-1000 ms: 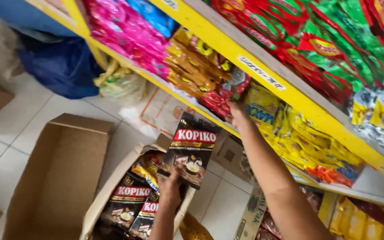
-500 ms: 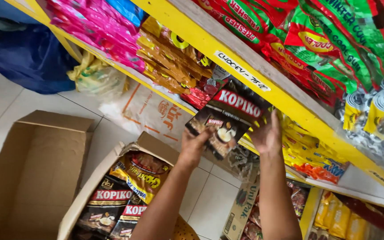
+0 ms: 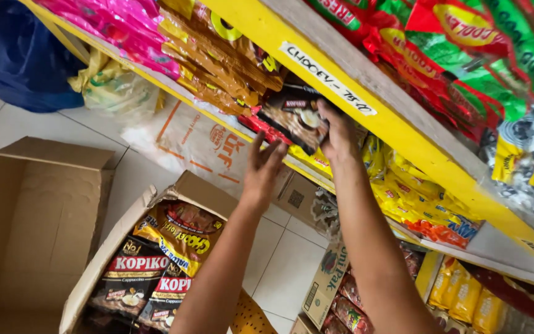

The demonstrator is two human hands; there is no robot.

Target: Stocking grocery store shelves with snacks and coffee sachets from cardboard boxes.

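The right hand (image 3: 339, 133) is pressing against the right edge of a dark candy bag (image 3: 295, 115), with fingers and thumb spread along that edge; whether the fingers are closing around the bag cannot be told. The bag is lying tilted on the yellow shelf (image 3: 366, 117), partly under the shelf board above, between a stack of gold packets (image 3: 217, 59) to its left and yellow packets (image 3: 403, 192) to its right. A red packet (image 3: 264, 128) is showing just below the bag at the shelf lip. The left hand (image 3: 262, 167) is hovering just below the bag with fingers wide and loosely curled, holding nothing and not touching the bag. Pink packets (image 3: 125, 31) are filling the far left of the same shelf. Red and green bags (image 3: 465, 68) are lying on the shelf above. Below the left forearm, an open carton (image 3: 125, 229) is standing on the tiled floor (image 3: 285, 272), containing more dark bags (image 3: 134, 278) and an orange-and-yellow bag (image 3: 180, 232). An empty carton (image 3: 32, 216) is lying just to its left, touching it. A blue sack (image 3: 20, 59) and a clear plastic bag (image 3: 115, 93) are resting on the floor near the shelf base.
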